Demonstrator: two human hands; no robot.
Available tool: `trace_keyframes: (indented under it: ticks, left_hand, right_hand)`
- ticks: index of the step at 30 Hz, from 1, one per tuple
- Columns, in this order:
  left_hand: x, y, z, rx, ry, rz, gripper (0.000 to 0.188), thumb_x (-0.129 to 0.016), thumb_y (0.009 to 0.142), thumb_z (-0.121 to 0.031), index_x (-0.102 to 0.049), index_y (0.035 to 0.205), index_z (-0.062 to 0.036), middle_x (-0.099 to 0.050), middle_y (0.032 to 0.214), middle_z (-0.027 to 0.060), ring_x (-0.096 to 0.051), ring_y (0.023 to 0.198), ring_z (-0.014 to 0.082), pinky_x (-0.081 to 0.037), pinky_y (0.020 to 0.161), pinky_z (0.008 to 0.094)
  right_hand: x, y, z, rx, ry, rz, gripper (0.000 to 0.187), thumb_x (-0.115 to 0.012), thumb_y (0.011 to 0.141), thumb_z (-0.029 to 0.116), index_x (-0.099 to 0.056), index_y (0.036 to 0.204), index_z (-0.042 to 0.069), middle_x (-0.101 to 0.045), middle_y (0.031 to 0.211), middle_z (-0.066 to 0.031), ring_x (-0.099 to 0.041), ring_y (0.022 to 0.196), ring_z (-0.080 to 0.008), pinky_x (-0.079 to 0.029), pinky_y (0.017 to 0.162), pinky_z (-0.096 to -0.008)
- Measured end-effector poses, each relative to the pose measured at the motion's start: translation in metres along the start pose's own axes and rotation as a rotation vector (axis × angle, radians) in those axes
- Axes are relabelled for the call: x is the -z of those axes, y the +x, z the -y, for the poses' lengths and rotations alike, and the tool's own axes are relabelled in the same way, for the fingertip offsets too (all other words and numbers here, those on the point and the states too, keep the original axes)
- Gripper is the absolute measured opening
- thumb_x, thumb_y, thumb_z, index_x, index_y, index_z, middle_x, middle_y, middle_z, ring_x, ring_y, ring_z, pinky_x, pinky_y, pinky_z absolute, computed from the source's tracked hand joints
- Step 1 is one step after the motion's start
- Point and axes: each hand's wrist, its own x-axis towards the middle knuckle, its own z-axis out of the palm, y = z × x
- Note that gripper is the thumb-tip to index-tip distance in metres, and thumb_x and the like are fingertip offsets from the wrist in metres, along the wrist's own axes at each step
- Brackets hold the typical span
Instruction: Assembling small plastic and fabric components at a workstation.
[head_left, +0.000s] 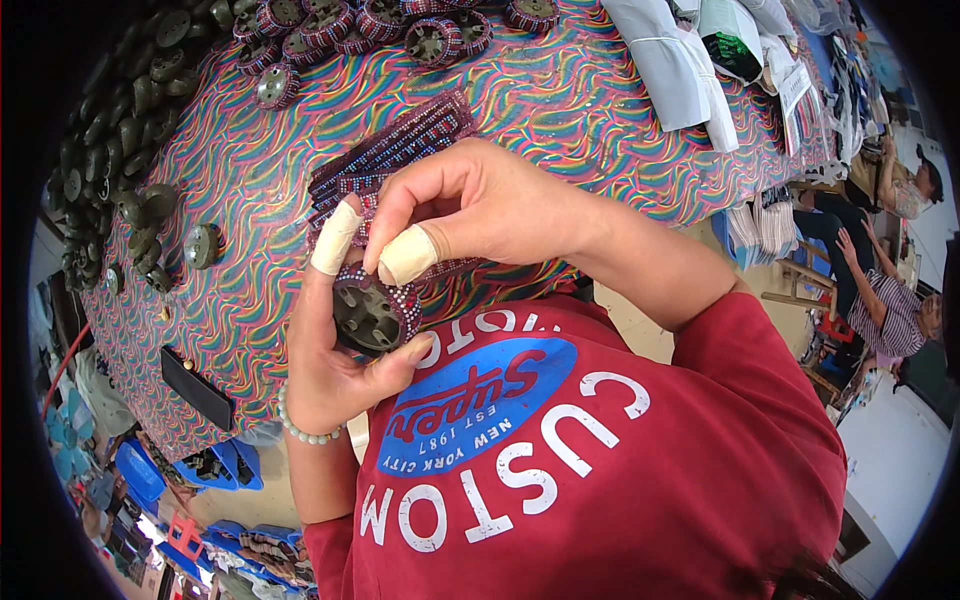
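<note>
My left hand (322, 365), with tape on its index finger and a bead bracelet at the wrist, is closed around a dark olive round plastic piece (368, 318). This piece has a hollow, ribbed face turned up, and a dark red band with rhinestones (408, 300) runs along its rim. My right hand (490, 205), its thumb taped, pinches at the band on the upper edge, close to the left index finger. Under and beyond my hands lie strips of dark red, rhinestone-studded fabric (400, 140) on the patterned tablecloth (560, 110). The right fingertips partly hide the band.
Several rhinestone-rimmed round pieces (435, 42) are heaped at the far side. Bare olive pieces (203, 245) pile up along the left. A black phone (197, 388) lies near the left edge. White packages (665, 70) sit far right; people (890, 310) are beyond.
</note>
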Motion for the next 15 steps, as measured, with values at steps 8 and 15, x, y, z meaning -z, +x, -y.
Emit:
trace_keyframes:
  ticks: [8, 15]
  left_hand:
    - [0.012, 0.011, -0.007, -0.209, 0.482, 0.131, 0.094, -0.081, 0.064, -0.021, -0.030, 0.137, 0.0076, -0.044, 0.134, 0.0228, -0.050, 0.118, 0.0331, -0.040, 0.099, 0.0386]
    - [0.003, 0.010, -0.005, -0.051, 0.438, -0.163, 0.084, -0.076, 0.069, -0.014, -0.031, 0.138, 0.0055, -0.051, 0.122, 0.0215, -0.056, 0.105, 0.0323, -0.046, 0.087, 0.0371]
  right_hand:
    - [0.010, 0.010, 0.009, -0.175, -0.046, 0.106, 0.024, -0.070, 0.082, 0.013, -0.063, 0.100, -0.001, -0.065, 0.094, -0.0057, -0.061, 0.087, -0.0110, -0.051, 0.078, -0.0255]
    - [-0.001, 0.013, 0.011, 0.311, -0.827, 0.017, 0.034, -0.058, 0.083, 0.003, -0.054, 0.116, -0.001, -0.061, 0.106, -0.0134, -0.060, 0.097, -0.0267, -0.050, 0.083, -0.0348]
